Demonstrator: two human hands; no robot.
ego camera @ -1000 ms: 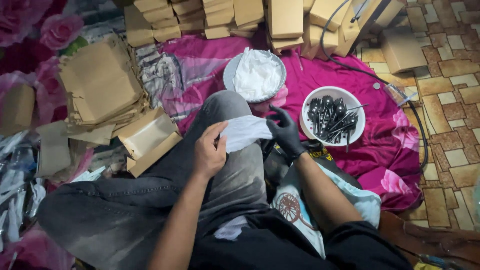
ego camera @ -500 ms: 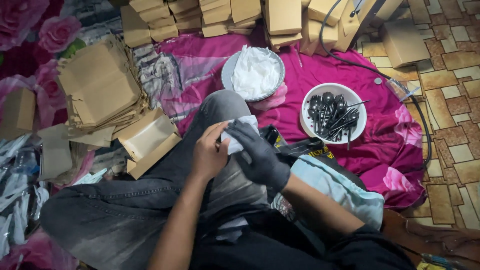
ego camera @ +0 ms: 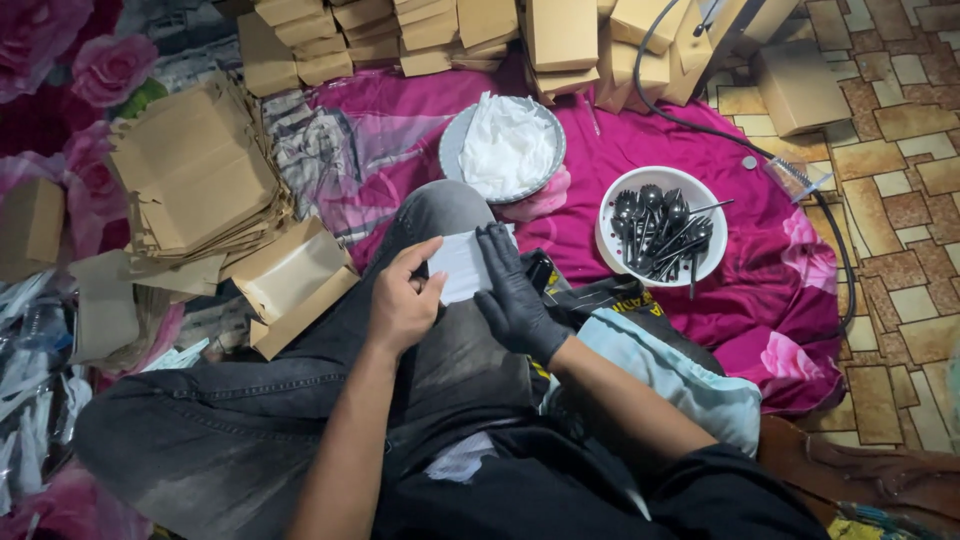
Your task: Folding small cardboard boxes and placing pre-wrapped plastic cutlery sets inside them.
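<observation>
At the far left, clear plastic wrappers lie in a heap on the floor beside a floral cloth. Just right of them sits a loose stack of flat brown paper bags, and below it one open brown box leans against the person's raised knee, which is clad in grey jeans. Along the top edge runs a row of small brown boxes, packed close together on the pink sheet.

The left hand is bare and rests on the knee; its thumb and fingers pinch the left edge of a white napkin. The napkin lies flat on the knee, folded to a small rectangle, held between both hands. The right hand wears a black glove, and its fingers are stretched out and pressed flat on the napkin's right side, not curled around it.

Beyond the knee, a grey round plate holds a pile of crumpled white napkins. Farther right stands a white bowl filled with black plastic spoons, some handles sticking over its rim. A black cable curves across the sheet past the bowl onto the tiled floor, where another brown box lies apart.
</observation>
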